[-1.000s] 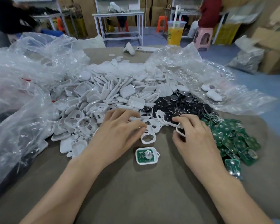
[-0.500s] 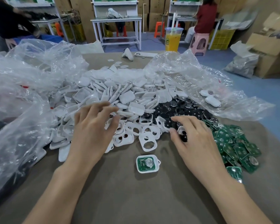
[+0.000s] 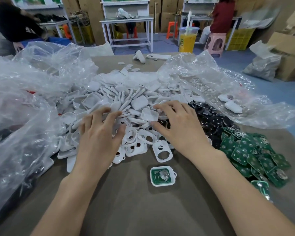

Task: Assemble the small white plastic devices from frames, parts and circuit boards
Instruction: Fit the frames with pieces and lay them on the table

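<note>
A white shell with a green circuit board point(image 3: 162, 176) seated in it lies on the brown table in front of me. Beyond it are loose white frames point(image 3: 162, 151) with holes, then a heap of white covers point(image 3: 124, 97). My left hand point(image 3: 100, 135) rests on the heap with spread, bent fingers and holds nothing that I can see. My right hand point(image 3: 179, 126) pinches a white cover point(image 3: 149, 115) between thumb and forefinger at the heap's near edge. Black round parts point(image 3: 211, 120) and green circuit boards point(image 3: 252, 155) lie piled to the right.
Crumpled clear plastic bags lie at the left point(image 3: 24, 103) and right point(image 3: 211, 82). Two closed white devices point(image 3: 232, 106) sit on the right bag. A phone point(image 3: 157, 56) and a yellow drink cup point(image 3: 188, 39) stand at the table's far edge. People sit at benches behind.
Both hands have moved away from me, off the holed frames and into the cover heap. My right hand left the black parts, shifted left and took hold of a white cover.
</note>
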Motion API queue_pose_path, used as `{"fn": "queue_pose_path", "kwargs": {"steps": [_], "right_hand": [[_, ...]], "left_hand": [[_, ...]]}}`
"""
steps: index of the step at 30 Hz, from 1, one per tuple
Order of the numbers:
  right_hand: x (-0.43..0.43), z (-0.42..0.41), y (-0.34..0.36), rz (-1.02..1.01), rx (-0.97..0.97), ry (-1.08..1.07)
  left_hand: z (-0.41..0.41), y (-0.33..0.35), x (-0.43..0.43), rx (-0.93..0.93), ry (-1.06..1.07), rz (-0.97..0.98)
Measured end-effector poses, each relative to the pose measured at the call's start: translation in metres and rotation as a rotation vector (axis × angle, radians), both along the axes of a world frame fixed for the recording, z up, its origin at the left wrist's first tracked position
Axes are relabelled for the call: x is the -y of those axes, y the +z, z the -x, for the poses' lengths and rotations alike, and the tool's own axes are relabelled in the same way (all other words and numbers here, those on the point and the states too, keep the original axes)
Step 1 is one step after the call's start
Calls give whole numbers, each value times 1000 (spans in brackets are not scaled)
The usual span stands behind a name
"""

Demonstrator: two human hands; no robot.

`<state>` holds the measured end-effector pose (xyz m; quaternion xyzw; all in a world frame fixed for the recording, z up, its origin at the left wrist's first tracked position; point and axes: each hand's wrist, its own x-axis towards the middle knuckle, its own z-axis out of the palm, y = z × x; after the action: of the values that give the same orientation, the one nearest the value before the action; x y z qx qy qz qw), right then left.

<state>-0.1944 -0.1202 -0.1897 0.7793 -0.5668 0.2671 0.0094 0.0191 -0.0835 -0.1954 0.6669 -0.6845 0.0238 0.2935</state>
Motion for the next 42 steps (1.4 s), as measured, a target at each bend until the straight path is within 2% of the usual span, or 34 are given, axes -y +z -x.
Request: {"fn": "queue_pose_path", "kwargs": {"steps": [9,16,22,25,29,32,37,42], "right_hand": [[7,-3,-1,-50,-74,40],[0,2,0,-12,10,102],[-8,-2,-2,250,114,217],[-12,-4,-1,409,157,260],[-17,-3,0,493,199,281],[-18,-2,1,372,273,330],[-20,0,4,-83,476,384],[-21,1,12,-385,914,418]], "left_hand": [[2,-2,1,-29,-26,81],[16,5,-8,-322,-197,163],[24,1,-14,-381,-315,77],[25,5,-17,-475,-367,64],[25,8,-19,-558,-413,57],[25,6,-18,-580,-423,86],[23,5,-16,-632,-433,112],[23,5,-14,-699,-414,94]]}}
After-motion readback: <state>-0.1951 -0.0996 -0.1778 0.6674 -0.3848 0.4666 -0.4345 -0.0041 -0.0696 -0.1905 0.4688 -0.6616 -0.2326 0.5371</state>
